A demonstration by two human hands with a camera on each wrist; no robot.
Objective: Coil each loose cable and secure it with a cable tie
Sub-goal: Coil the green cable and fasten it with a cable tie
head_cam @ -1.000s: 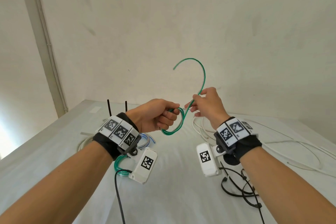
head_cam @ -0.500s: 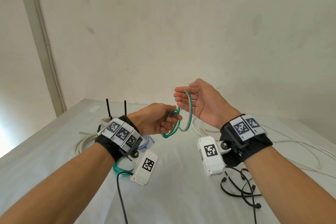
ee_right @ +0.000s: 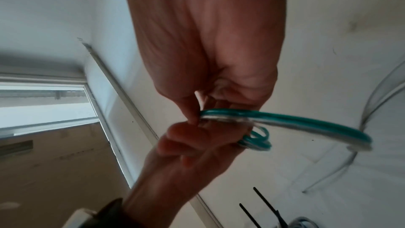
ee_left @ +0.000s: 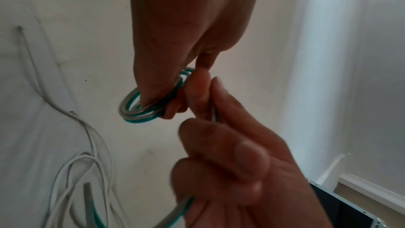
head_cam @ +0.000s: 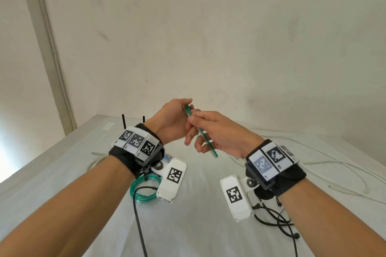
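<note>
From the head camera, both hands meet in the air above a table (head_cam: pixel 188 225) draped in a smooth white cloth. The left hand (head_cam: pixel 169 124) and the right hand (head_cam: pixel 217 133) both pinch a green cable (head_cam: pixel 200 131), a glossy two-tone strand of green and pale plastic, seen here edge-on as a thin slanted band between the fingers. Below the left wrist a finished green coil (head_cam: pixel 144 189) lies on the cloth, bound by a tie. Thin white cables (head_cam: pixel 334 173) loop loosely at the right, and a tangle of black cable ties (head_cam: pixel 277 219) lies under the right wrist, partly hidden by the wrist camera.

The left wrist camera shows what the head view cannot: the green cable (ee_left: pixel 144 110) forms small round loops stacked together, hooked round a finger of the right hand (ee_left: pixel 192 32), while the left hand (ee_left: pixel 230 162) curls its fingers round a straight run of it. White cables (ee_left: pixel 76 171) trail below.

The right wrist camera shows the right hand (ee_right: pixel 208 49) nipping the green cable (ee_right: pixel 295 122) between thumb and fingertip, the left hand (ee_right: pixel 197 148) gripping the loops beneath. Two black cable ties (ee_right: pixel 258 207) stand at the bottom.
</note>
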